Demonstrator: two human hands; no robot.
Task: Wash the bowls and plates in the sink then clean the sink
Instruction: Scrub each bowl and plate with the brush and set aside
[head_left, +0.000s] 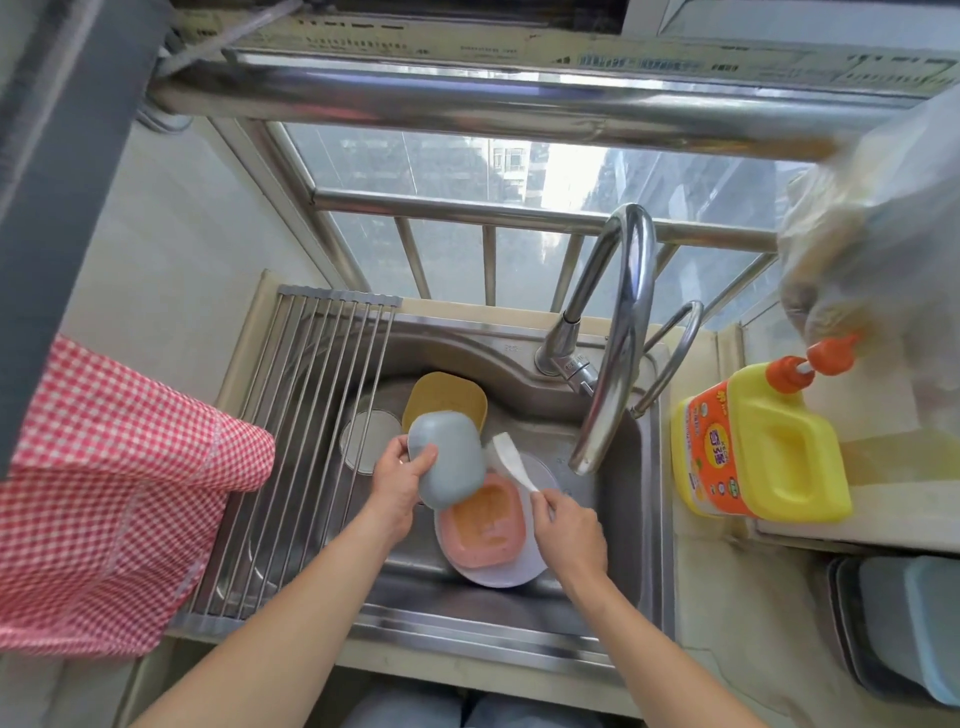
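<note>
My left hand (399, 486) grips a grey-blue bowl (451, 460), bottom up, above the steel sink (524, 410). My right hand (569, 530) pinches one end of a white cloth strip (511, 460) that sticks up toward the bowl. Under both hands lies a pink bowl (485, 525) with orange liquid in it, sitting on a white plate (535, 556). A yellow bowl (444, 397) leans at the back of the sink. A round white dish (366, 439) lies partly under the rack bars.
A roll-up steel drying rack (291, 447) covers the sink's left part, with a red checked cloth (98, 499) on its left. The curved tap (618, 332) arches over the right side. A yellow detergent bottle (763, 447) stands on the right counter, grey tubs (904, 629) below it.
</note>
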